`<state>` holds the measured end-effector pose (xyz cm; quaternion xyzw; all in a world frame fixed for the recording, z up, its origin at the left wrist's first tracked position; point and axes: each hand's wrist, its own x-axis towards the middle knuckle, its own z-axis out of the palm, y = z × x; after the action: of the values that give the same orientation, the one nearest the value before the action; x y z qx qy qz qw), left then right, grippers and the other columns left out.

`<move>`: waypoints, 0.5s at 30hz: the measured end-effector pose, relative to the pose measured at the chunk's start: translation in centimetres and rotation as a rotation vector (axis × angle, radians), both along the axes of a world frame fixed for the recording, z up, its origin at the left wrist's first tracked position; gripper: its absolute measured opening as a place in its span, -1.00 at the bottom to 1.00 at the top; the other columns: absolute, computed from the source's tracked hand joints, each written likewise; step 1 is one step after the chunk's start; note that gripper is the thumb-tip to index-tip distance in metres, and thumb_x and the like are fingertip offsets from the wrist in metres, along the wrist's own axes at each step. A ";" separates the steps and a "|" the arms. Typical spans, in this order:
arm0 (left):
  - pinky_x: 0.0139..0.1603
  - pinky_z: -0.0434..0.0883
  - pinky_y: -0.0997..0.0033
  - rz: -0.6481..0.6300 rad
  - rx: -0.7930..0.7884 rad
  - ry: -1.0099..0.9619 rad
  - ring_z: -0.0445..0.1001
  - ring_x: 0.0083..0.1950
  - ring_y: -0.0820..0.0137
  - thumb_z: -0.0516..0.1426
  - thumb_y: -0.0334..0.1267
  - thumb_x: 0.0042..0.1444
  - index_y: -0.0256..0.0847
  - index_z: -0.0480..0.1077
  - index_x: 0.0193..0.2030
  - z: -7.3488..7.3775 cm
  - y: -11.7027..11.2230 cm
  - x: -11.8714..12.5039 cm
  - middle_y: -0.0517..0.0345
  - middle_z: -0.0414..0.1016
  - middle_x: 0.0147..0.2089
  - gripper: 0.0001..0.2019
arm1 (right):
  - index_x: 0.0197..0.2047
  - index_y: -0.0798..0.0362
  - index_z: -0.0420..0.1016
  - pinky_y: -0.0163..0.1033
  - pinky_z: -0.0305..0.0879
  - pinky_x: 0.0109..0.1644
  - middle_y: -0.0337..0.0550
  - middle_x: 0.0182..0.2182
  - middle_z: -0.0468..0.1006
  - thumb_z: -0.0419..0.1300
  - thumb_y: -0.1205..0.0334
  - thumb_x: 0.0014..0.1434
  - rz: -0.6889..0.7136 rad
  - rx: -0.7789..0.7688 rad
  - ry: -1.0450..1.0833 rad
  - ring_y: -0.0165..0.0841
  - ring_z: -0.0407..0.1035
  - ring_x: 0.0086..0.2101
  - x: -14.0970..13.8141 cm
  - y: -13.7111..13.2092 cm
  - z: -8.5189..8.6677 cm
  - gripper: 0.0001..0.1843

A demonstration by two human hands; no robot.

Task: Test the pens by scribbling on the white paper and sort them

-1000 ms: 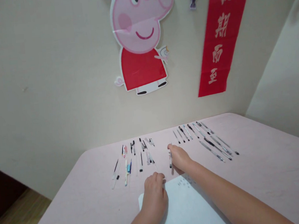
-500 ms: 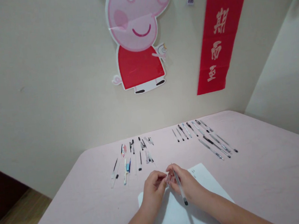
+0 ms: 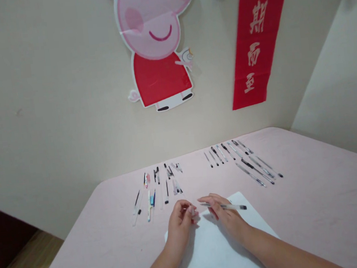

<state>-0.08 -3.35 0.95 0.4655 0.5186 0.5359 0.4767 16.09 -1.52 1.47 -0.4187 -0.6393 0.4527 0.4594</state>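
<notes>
My right hand [image 3: 222, 212] is closed around a clear-barrelled pen [image 3: 236, 207], above the upper part of a white sheet of paper [image 3: 217, 248]. The pen lies almost level, its bare tip pointing left and its black end pointing right. My left hand [image 3: 180, 220] is a short way to the left, over the paper's upper left edge. Its fingers are curled and pinched at something small and pale, perhaps see-through, too small to make out. A gap separates the two hands.
Several pens [image 3: 254, 171] lie in slanted rows at the back right of the pink-covered table [image 3: 314, 205]. Several pen parts, refills and caps [image 3: 151, 200] lie grouped at the back left. Behind the table stands a wall with a cartoon pig cutout [image 3: 162, 78] and a red banner [image 3: 250, 59].
My hands have moved apart from where they met. The pen in my right hand has swung from pointing down toward me to nearly level. The camera view has shifted slightly.
</notes>
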 end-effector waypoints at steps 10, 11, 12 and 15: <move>-0.41 0.27 0.49 -0.002 0.011 0.133 0.34 -0.45 0.47 0.11 -0.10 0.09 -0.21 0.34 -0.35 0.4 0.0 -0.2 0.15 0.49 -0.40 -0.80 | -0.46 0.02 0.28 -0.35 0.02 -0.56 -0.42 -0.71 0.16 0.15 -0.29 0.02 -0.001 -0.236 0.179 -0.49 0.05 -0.65 -0.3 1.1 -0.2 -0.50; -0.41 0.26 0.49 -0.005 0.013 0.137 0.33 -0.45 0.47 0.11 -0.10 0.10 -0.21 0.35 -0.37 0.5 0.0 -0.2 0.15 0.48 -0.40 -0.80 | -0.47 0.02 0.27 -0.35 0.01 -0.55 -0.42 -0.71 0.17 0.16 -0.28 0.02 0.010 -0.240 0.186 -0.49 0.05 -0.65 -0.3 1.2 -0.2 -0.51; -0.42 0.25 0.49 -0.010 0.014 0.137 0.32 -0.46 0.47 0.11 -0.10 0.10 -0.21 0.35 -0.38 0.7 -0.1 -0.2 0.16 0.47 -0.41 -0.79 | -0.48 0.02 0.26 -0.35 0.01 -0.55 -0.42 -0.71 0.18 0.17 -0.27 0.02 0.020 -0.248 0.193 -0.49 0.05 -0.65 -0.3 1.2 -0.2 -0.51; -0.42 0.23 0.49 -0.035 0.017 0.130 0.28 -0.48 0.48 0.10 -0.10 0.12 -0.21 0.35 -0.40 0.9 -0.2 -0.1 0.19 0.43 -0.45 -0.78 | -0.48 0.03 0.28 -0.35 -0.02 -0.54 -0.40 -0.69 0.22 0.21 -0.25 -0.02 0.036 -0.269 0.219 -0.50 0.07 -0.65 -0.4 1.1 -0.1 -0.51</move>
<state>-0.21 -3.56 1.85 0.5124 0.5357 0.5003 0.4474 15.72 -0.42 1.35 -0.4129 -0.5265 0.5854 0.4579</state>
